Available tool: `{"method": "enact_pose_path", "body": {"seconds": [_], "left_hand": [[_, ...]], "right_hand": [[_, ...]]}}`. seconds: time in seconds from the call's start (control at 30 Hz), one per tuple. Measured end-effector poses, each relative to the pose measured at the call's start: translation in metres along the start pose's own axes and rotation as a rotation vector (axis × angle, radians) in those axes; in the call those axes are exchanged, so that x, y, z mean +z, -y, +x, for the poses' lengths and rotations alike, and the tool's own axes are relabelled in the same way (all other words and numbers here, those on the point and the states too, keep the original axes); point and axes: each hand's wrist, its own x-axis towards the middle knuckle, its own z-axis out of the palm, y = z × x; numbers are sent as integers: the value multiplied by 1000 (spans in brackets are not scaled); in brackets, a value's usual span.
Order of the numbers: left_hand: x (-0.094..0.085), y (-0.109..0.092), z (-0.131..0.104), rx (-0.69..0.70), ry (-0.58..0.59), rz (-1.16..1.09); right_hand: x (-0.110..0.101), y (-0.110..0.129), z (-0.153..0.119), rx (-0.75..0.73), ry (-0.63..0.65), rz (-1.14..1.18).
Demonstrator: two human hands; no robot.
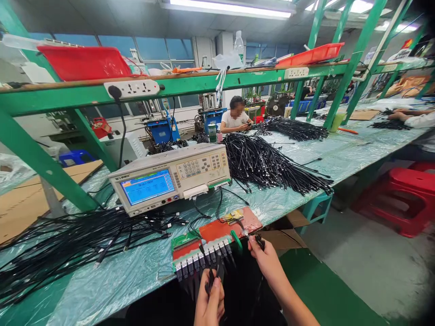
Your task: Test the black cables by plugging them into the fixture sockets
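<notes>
My left hand (210, 296) is closed on black cable connectors (219, 267) just below a row of sockets. My right hand (267, 256) pinches a black cable end (260, 241) by the right end of the red and green circuit board (217, 232). Several black plugs sit in the white sockets (203, 258) along the board's front edge. A green loop (236, 240) stands near the board's right part. Dark wires join the board to a tester (170, 176) with a lit blue screen.
Black cables (81, 240) spread over the left of the table (112, 280); a large cable pile (272, 165) lies right behind the tester. A green frame (204, 88) crosses above. A person (235, 118) sits beyond. Red stools (401, 194) stand at right.
</notes>
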Motion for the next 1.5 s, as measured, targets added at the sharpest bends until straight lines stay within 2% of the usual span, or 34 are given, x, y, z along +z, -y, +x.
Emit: {"method": "enact_pose_path", "body": {"seconds": [0.27, 0.43, 0.57, 0.8, 1.17, 1.37, 1.43, 1.5], "left_hand": [[-2, 0, 2, 87, 2, -87], [3, 1, 1, 137, -76, -37], [4, -1, 0, 193, -94, 21], [2, -1, 0, 121, -92, -12], [2, -4, 1, 104, -40, -39], [6, -6, 1, 93, -76, -63], [8, -6, 1, 87, -79, -62], [10, -5, 1, 98, -74, -48]], "right_hand": [[-5, 15, 4, 45, 95, 47], [0, 19, 4, 155, 121, 151], [6, 22, 3, 215, 161, 177], [3, 20, 7, 280, 195, 142], [4, 21, 5, 276, 167, 133], [-4, 24, 0, 260, 182, 122], [-8, 29, -9, 219, 176, 116], [-8, 37, -21, 114, 137, 69]]}}
